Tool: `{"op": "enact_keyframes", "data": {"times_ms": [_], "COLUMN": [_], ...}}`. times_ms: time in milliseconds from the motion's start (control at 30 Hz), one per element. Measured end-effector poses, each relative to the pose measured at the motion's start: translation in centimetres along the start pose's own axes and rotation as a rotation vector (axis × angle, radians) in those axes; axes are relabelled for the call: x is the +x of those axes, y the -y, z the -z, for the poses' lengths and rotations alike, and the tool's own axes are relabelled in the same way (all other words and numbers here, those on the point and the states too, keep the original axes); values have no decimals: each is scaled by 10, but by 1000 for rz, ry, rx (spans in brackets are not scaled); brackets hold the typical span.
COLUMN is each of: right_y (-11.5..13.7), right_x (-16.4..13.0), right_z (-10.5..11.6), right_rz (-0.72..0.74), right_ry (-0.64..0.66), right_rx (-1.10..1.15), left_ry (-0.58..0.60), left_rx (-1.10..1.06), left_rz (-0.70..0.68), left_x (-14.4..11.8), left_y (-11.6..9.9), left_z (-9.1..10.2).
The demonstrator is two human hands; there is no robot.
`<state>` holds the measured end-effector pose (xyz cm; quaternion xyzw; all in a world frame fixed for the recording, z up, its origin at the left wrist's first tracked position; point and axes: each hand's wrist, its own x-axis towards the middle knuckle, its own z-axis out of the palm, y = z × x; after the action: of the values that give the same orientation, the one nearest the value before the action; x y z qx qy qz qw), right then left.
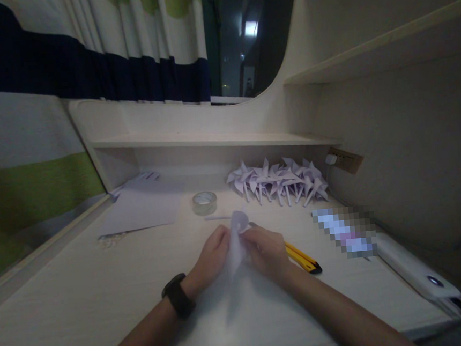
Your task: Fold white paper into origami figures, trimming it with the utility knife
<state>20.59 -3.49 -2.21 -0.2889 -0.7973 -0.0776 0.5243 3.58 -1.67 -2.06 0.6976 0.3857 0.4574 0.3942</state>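
While both hands meet over the middle of the pale desk (84,304), they pinch a sheet of white paper (237,248) between them: the left hand (211,255) has its fingers curled in against the sheet's left side, and the right hand (266,251) is closed on its right side, fingers bent narrow. The sheet stands up between the two hands, its top curled over into a small rounded fold above the knuckles, and its lower part spreads down onto the desk toward the person. A black watch (178,296) sits on the left wrist. Just beside the right hand, partly under it, lies a yellow and black box cutter (305,259), pointing away to the right. Beyond the hands stands a roll of clear tape (204,202), and left of that a stack of white sheets (142,207) lies flat, with a small pale scrap at its near corner that is too dim to make out. Farther back and to the right, a row of folded paper pinwheels (281,179) lies against the rear of the desk under a low shelf (211,139). A wall socket (346,159) sits just right of them. Along the desk's right edge lies a long white device (417,272) with a small lit spot. A striped curtain (63,64) hangs at the left.
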Motion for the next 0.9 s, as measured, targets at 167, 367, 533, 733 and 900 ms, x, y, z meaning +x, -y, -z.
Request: {"op": "enact_keyframes", "data": {"times_ms": [167,367,533,733,900], "right_y": [-2,5,10,14,10], "right_x": [-6,-2,1,0,-1], "right_z": [-1,-1,-3,-5,-6], "right_rz": [-6,-20,-39,-64,-62], "right_ry": [55,-34,-80,-85,-62], "right_rx": [-20,-93,-190,-156,-78], "left_ry": [-4,7,24,38,-39], "left_rx": [105,203,254,188,109], "left_rz": [-19,-33,-53,-54,-41], "left_x": [-4,-7,-9,-8,-2], "left_y": [-4,-7,-11,-16,-10], "left_z": [-2,-4,-3,-2,1]}}
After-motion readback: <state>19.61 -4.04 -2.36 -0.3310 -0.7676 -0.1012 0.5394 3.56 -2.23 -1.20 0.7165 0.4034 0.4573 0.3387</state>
